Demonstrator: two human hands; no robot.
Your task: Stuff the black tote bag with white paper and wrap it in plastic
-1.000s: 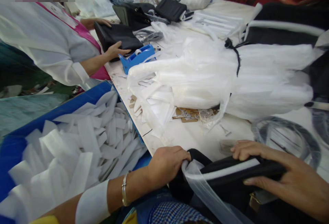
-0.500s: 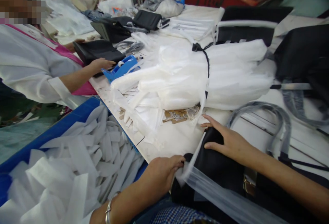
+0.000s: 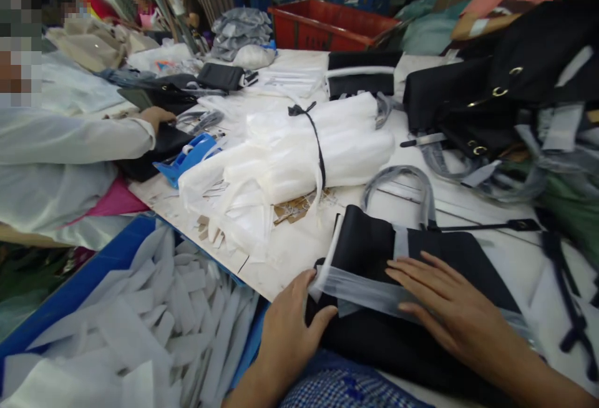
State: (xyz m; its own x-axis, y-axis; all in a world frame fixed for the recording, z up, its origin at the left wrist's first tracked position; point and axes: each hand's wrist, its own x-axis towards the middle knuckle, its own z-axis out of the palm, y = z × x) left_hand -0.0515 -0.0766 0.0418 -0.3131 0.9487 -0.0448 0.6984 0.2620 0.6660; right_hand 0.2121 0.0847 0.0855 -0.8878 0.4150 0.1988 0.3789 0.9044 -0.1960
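Observation:
A black handbag (image 3: pixel 369 342) lies at the table's near edge, with a translucent strip (image 3: pixel 360 289) of wrapping stretched across it. My left hand (image 3: pixel 290 320) is closed around the bag's left end, thumb on top, where the strip's end and a white edge show. Flat over the strip and the bag's middle rests my right hand (image 3: pixel 437 302), its fingers stretched out. Just beyond the bag, a handle (image 3: pixel 402 174) wrapped in clear film arches over the table.
A bundle of white foam sheets (image 3: pixel 281 158), tied with black cord, lies ahead. Left below is a blue bin (image 3: pixel 79 299) of white strips. A blue tape dispenser (image 3: pixel 189 158) stands near a co-worker's hand (image 3: pixel 156 118). Black bags (image 3: pixel 449 96) are piled at right; a red tub (image 3: pixel 322 24) stands behind.
My right hand has moved from the bag's upper left edge down and right onto the strip, flattening out. The strip now lies across the bag. The view has shifted right and up.

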